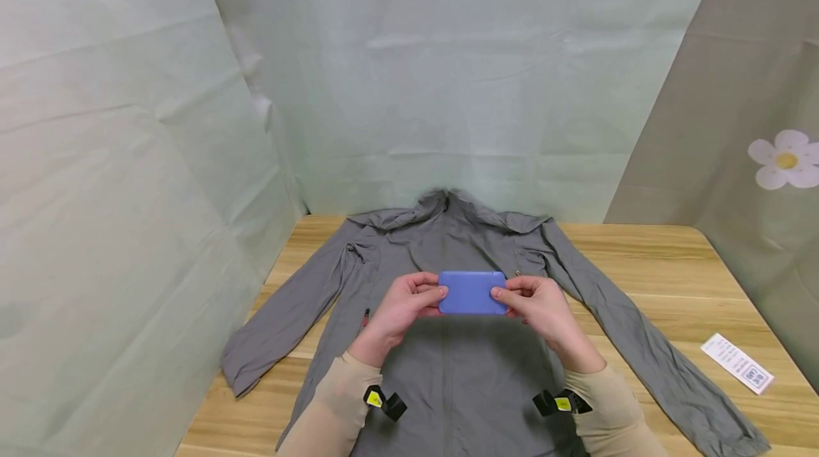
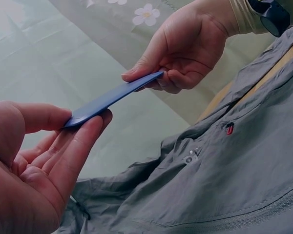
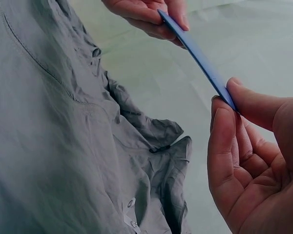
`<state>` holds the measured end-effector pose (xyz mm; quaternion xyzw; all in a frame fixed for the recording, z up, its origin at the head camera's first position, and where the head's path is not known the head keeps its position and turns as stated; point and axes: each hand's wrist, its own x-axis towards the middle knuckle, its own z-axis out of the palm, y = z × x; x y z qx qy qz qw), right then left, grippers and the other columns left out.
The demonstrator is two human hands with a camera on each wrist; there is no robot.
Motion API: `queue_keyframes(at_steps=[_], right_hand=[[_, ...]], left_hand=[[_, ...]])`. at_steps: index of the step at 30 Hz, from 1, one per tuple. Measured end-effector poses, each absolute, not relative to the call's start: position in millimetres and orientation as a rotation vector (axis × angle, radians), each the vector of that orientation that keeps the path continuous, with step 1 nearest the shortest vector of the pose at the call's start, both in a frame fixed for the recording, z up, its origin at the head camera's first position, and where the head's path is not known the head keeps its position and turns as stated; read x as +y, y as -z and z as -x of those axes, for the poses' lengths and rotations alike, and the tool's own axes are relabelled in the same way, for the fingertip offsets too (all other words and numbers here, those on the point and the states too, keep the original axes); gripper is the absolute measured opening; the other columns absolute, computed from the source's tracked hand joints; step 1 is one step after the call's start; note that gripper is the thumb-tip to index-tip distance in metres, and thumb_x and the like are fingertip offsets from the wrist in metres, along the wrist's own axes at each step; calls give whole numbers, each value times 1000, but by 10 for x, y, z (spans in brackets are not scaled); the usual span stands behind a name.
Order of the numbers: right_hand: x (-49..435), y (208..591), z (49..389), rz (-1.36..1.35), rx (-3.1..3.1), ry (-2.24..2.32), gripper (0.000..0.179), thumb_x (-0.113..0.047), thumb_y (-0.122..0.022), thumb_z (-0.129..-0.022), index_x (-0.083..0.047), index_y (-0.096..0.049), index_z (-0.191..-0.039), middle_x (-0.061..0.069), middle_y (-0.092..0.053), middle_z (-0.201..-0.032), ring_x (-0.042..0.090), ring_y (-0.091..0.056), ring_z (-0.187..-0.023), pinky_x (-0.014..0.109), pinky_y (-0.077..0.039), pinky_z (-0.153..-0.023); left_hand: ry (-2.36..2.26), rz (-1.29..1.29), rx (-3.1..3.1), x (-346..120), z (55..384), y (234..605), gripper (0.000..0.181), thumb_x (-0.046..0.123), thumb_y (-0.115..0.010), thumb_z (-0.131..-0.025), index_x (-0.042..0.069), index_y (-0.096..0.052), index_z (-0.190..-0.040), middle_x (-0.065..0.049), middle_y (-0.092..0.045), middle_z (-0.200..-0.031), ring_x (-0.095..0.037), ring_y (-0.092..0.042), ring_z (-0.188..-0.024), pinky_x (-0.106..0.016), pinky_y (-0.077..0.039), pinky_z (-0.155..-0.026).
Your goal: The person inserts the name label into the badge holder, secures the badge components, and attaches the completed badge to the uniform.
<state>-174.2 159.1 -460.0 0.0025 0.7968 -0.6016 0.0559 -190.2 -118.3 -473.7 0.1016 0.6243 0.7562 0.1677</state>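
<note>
Both hands hold a flat blue case (image 1: 471,293), thin and rectangular with rounded corners, above a grey zip jacket (image 1: 444,379). My left hand (image 1: 402,306) pinches its left end, thumb on the near face and fingers behind. At the opposite end my right hand (image 1: 542,309) pinches it the same way. Seen edge-on in the left wrist view, the case (image 2: 110,100) is very slim. The right wrist view shows the case (image 3: 200,61) spanning the space between the two hands. Its far face is hidden in the head view.
The jacket lies spread on a wooden table (image 1: 646,265), with both sleeves angled outward and its collar at the back edge. A white printed label (image 1: 738,363) lies at the right. Pale cloth walls (image 1: 448,87) enclose the back and sides.
</note>
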Motion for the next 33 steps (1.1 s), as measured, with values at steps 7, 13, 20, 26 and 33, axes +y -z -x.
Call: queue_keyframes(at_steps=[7, 13, 20, 26, 33], right_hand=[[1602, 4589, 1746, 4, 2391, 1829, 32, -25, -86, -95, 4, -76, -106, 5, -74, -83, 20, -69, -67, 28, -51, -55], [1606, 4587, 1745, 20, 2377, 1838, 31, -25, -86, -95, 3, -77, -104, 5, -74, -81, 23, -69, -68, 28, -50, -55], [1612, 4605, 1751, 31, 2376, 1847, 29, -23, -86, -95, 4, -76, -102, 6, -73, -80, 24, -69, -68, 26, -49, -54], [1609, 4610, 1747, 38, 2391, 1836, 29, -24, -86, -95, 3, -77, -102, 5, -73, -80, 25, -70, -69, 26, -49, -54], [1611, 4600, 1744, 58, 2389, 1831, 29, -24, -85, -95, 3, -76, -102, 5, -72, -79, 19, -68, -66, 27, -49, -54]], left_hand=[[-2143, -294, 1786, -1189, 1896, 4732, 23, 4, -71, -102, -10, -66, -119, -7, -78, -99, -13, -76, -84, -33, -66, -79], [-2134, -290, 1798, -1184, 1885, 4722, 23, 4, -71, -101, -10, -65, -119, -7, -78, -98, -13, -76, -83, -32, -65, -79], [-2129, -287, 1805, -1186, 1873, 4699, 24, 4, -72, -101, -11, -66, -118, -7, -78, -96, -14, -76, -82, -33, -66, -77], [-2132, -293, 1803, -1187, 1865, 4687, 23, 4, -72, -101, -11, -66, -117, -7, -78, -95, -13, -76, -81, -32, -66, -77], [-2127, -301, 1811, -1183, 1865, 4690, 23, 4, -72, -100, -11, -67, -117, -6, -78, -94, -14, -76, -81, -32, -66, -76]])
